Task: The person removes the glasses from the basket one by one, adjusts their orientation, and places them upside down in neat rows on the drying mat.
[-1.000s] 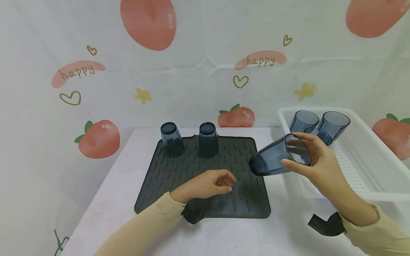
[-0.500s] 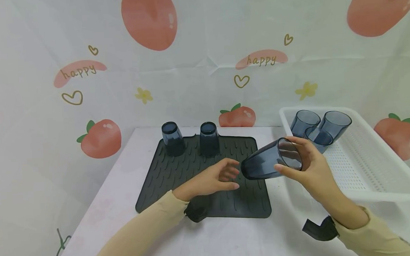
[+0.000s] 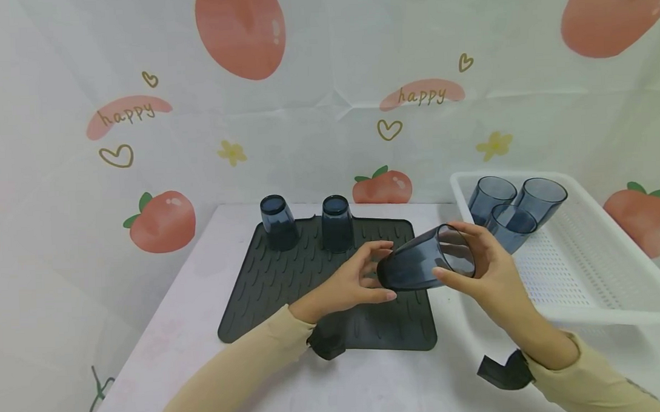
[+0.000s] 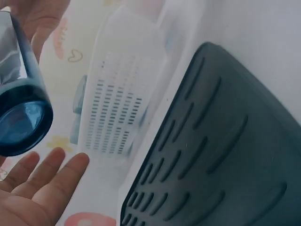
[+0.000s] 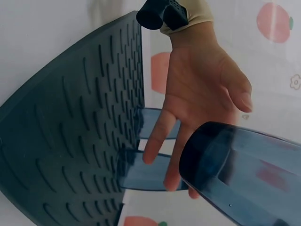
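My right hand [image 3: 485, 270] grips a blue-tinted drinking glass [image 3: 411, 265] near its rim, fingers on the far side and thumb on the near side. The glass lies tilted in the air over the right part of a black ridged mat [image 3: 289, 286], its base pointing left. Around that base, my left hand [image 3: 357, 281] spreads its fingers above and thumb below. The left wrist view shows these fingers [image 4: 51, 183] extended beside the thick glass base [image 4: 23, 122], a gap between them. Two similar glasses [image 3: 278, 226] [image 3: 337, 227] stand upside down along the mat's back edge.
At the right is a white perforated basket [image 3: 562, 277] with three more blue glasses [image 3: 542, 200] leaning mouth up at its back left. The mat lies on a white table [image 3: 391, 386]. A printed cloth [image 3: 305, 128] hangs behind.
My right hand has carried the glass left from beside the basket to over the mat. My left hand has risen and opened out, reaching right to the glass's base.
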{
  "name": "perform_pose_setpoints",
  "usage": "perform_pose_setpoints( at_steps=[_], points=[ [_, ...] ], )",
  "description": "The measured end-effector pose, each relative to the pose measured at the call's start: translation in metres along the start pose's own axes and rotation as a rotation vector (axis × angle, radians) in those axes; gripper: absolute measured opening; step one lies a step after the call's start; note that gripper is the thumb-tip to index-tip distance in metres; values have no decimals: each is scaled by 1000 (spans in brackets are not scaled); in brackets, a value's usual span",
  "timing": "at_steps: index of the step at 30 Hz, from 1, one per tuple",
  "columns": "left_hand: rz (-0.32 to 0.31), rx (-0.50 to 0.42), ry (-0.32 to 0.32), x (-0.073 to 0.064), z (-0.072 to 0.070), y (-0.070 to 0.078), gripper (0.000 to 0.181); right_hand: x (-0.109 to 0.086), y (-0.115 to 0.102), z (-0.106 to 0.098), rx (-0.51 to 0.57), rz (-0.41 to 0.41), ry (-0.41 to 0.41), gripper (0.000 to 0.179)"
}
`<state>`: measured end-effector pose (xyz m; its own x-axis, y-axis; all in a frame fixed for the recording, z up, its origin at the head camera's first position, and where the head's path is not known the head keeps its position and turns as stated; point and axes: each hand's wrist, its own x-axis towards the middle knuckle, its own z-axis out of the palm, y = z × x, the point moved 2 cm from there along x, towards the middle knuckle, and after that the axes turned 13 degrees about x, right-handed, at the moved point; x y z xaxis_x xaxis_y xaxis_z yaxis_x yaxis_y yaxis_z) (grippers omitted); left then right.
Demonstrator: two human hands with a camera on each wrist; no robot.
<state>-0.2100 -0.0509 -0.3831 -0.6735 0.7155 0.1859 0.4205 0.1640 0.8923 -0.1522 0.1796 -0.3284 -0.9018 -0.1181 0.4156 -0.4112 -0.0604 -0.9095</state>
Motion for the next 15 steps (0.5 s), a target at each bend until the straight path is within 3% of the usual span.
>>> perform_pose_setpoints(
  at_steps=[10, 15],
  points=[
    [25, -108, 23, 2, 4, -1, 76, -2, 1, 5, 2, -8, 4, 70],
    [87, -168, 13, 3, 6, 0, 78, -3, 2, 7, 38, -16, 8, 68]
  ],
)
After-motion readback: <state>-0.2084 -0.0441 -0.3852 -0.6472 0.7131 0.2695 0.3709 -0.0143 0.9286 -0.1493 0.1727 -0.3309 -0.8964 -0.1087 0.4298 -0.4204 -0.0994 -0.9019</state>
